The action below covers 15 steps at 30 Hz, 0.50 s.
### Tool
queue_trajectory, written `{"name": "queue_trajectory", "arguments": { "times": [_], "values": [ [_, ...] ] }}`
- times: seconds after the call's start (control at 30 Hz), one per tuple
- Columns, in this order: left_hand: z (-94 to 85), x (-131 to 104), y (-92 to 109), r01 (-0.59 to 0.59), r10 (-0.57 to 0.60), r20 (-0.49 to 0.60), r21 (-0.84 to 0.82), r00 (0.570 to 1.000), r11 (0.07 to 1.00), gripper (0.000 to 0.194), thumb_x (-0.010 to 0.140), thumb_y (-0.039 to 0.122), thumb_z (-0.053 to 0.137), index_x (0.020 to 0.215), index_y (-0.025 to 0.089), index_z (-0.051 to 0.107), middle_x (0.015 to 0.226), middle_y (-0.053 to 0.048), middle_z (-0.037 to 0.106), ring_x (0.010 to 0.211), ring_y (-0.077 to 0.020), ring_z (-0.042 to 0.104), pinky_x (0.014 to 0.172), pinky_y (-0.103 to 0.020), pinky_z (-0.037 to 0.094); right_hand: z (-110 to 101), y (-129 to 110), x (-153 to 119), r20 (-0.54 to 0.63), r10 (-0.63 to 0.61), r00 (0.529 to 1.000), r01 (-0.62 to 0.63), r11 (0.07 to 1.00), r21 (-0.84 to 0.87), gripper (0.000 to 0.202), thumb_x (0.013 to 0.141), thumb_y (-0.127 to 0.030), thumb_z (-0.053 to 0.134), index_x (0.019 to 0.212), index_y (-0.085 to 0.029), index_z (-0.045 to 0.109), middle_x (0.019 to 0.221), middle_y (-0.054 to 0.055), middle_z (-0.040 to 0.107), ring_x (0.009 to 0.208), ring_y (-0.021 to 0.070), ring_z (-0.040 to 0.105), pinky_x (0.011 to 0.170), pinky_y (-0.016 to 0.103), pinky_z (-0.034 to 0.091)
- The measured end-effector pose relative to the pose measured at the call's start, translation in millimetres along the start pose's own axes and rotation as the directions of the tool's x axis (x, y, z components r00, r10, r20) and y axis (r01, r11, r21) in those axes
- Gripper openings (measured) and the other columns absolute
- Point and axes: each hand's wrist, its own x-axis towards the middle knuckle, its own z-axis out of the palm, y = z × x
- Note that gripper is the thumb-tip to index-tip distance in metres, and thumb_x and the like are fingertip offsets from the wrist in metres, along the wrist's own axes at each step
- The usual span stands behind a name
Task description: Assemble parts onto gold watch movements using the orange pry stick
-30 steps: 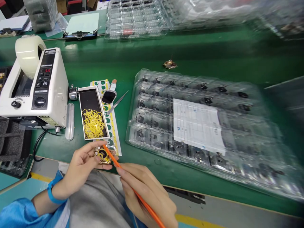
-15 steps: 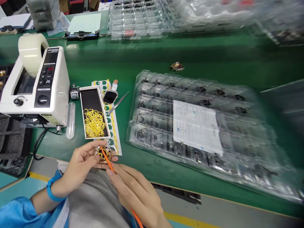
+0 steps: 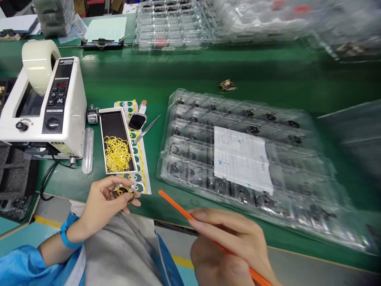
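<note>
A small round part [image 3: 122,191] with a gold rim and a yellow ring shape in it sits between the thumb and fingers of my left hand [image 3: 104,202], over the front edge of the bench. My right hand [image 3: 229,242] pinches a thin orange stick [image 3: 175,204]. The stick's tip points up and left, apart from the round part. Just beyond my left hand lies a white-rimmed box [image 3: 120,119] with a heap of yellow rings [image 3: 116,154] at its near end. A sheet with punched holes [image 3: 145,167] lies partly beneath the box.
Left stands a white tape dispenser [image 3: 71,107] with a tally counter [image 3: 93,115] beside it. Tweezers [image 3: 148,128] and a watch [image 3: 137,120] lie right of the box. Clear plastic trays [image 3: 190,155] with black parts and a paper [image 3: 242,159] fill the right side. A crumpled piece [image 3: 227,85] lies behind.
My right hand has drawn the orange stick away from the round part, to the right and nearer. My left hand has tilted the part slightly and shifted its thumb.
</note>
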Motion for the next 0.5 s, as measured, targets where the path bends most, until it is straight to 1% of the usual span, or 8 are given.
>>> {"name": "queue_trajectory", "arguments": {
  "times": [0.07, 0.1, 0.13, 0.17, 0.23, 0.33, 0.4, 0.5],
  "values": [
    [1.8, 0, -1, -0.018, 0.018, -0.014, 0.03, 1.0, 0.999, 0.016, 0.07, 0.018, 0.08, 0.081, 0.014, 0.069, 0.07, -0.006, 0.076, 0.061, -0.0177, 0.074, 0.044, -0.014, 0.051, 6, -3, 0, -0.09, 0.077, 0.993, -0.069, 0.994, 0.09, 0.037, 0.103, -0.024, 0.035, 0.093, -0.02, 0.07, 0.101, 0.01, 0.061, 0.095, 0.0255, 0.06, 0.079, 0.043, 0.047],
    [2.7, 0, -1, -0.024, 0.025, -0.016, 0.044, 1.0, 0.999, 0.015, 0.07, 0.019, 0.08, 0.079, 0.014, 0.069, 0.069, -0.006, 0.075, 0.06, -0.0176, 0.074, 0.043, -0.014, 0.05, 9, -5, 0, -0.075, 0.101, 0.992, -0.09, 0.987, 0.135, 0.035, 0.103, -0.023, 0.036, 0.092, -0.019, 0.07, 0.102, 0.011, 0.063, 0.097, 0.0258, 0.06, 0.084, 0.044, 0.048],
    [3.5, -1, -2, -0.029, 0.029, -0.014, 0.057, 0.999, 0.998, 0.014, 0.07, 0.019, 0.08, 0.078, 0.014, 0.069, 0.069, -0.006, 0.075, 0.06, -0.0181, 0.074, 0.042, -0.014, 0.049, 12, -6, 0, -0.028, 0.111, 0.993, -0.105, 0.98, 0.171, 0.033, 0.103, -0.023, 0.037, 0.094, -0.019, 0.069, 0.101, 0.01, 0.065, 0.097, 0.0257, 0.061, 0.087, 0.046, 0.049],
    [4.3, -1, -3, -0.033, 0.034, -0.01, 0.069, 0.999, 0.997, 0.015, 0.07, 0.02, 0.08, 0.077, 0.014, 0.069, 0.07, -0.007, 0.075, 0.06, -0.019, 0.074, 0.041, -0.015, 0.049, 14, -8, 1, 0.013, 0.108, 0.994, -0.109, 0.973, 0.204, 0.032, 0.104, -0.023, 0.037, 0.097, -0.019, 0.067, 0.095, 0.01, 0.066, 0.094, 0.0253, 0.063, 0.086, 0.046, 0.051],
    [5.5, -1, -3, -0.044, 0.044, 0.002, 0.083, 0.999, 0.996, 0.016, 0.071, 0.023, 0.081, 0.078, 0.014, 0.069, 0.071, -0.008, 0.076, 0.063, -0.0211, 0.075, 0.043, -0.016, 0.051, 17, -11, 2, 0.067, 0.081, 0.994, -0.094, 0.968, 0.234, 0.028, 0.105, -0.024, 0.038, 0.101, -0.018, 0.064, 0.082, 0.007, 0.064, 0.082, 0.0222, 0.064, 0.076, 0.042, 0.055],
    [6.6, 0, -3, -0.063, 0.062, 0.017, 0.072, 0.998, 0.995, 0.018, 0.074, 0.026, 0.08, 0.083, 0.015, 0.071, 0.075, -0.009, 0.077, 0.068, -0.0222, 0.076, 0.049, -0.02, 0.057, 21, -15, 8, 0.109, 0.056, 0.992, -0.076, 0.98, 0.186, 0.025, 0.106, -0.025, 0.038, 0.1, -0.017, 0.061, 0.07, 0.002, 0.057, 0.065, 0.0153, 0.058, 0.059, 0.029, 0.051],
    [7.5, 2, -3, -0.079, 0.078, 0.018, 0.057, 0.997, 0.995, 0.017, 0.075, 0.026, 0.079, 0.085, 0.015, 0.071, 0.077, -0.009, 0.078, 0.068, -0.0216, 0.076, 0.051, -0.021, 0.059, 23, -17, 13, 0.123, 0.057, 0.991, -0.074, 0.988, 0.138, 0.025, 0.106, -0.025, 0.037, 0.1, -0.017, 0.06, 0.067, 0.001, 0.054, 0.059, 0.0131, 0.054, 0.054, 0.026, 0.048],
    [11.1, 6, -1, -0.114, 0.114, 0.006, 0.066, 0.993, 0.991, 0.013, 0.073, 0.021, 0.077, 0.081, 0.015, 0.069, 0.072, -0.007, 0.077, 0.062, -0.02, 0.075, 0.047, -0.018, 0.056, 22, -20, 16, 0.112, 0.052, 0.992, -0.06, 0.995, 0.075, 0.025, 0.106, -0.024, 0.036, 0.099, -0.017, 0.059, 0.067, 0.001, 0.055, 0.059, 0.0135, 0.054, 0.051, 0.025, 0.046]
  ]
}}
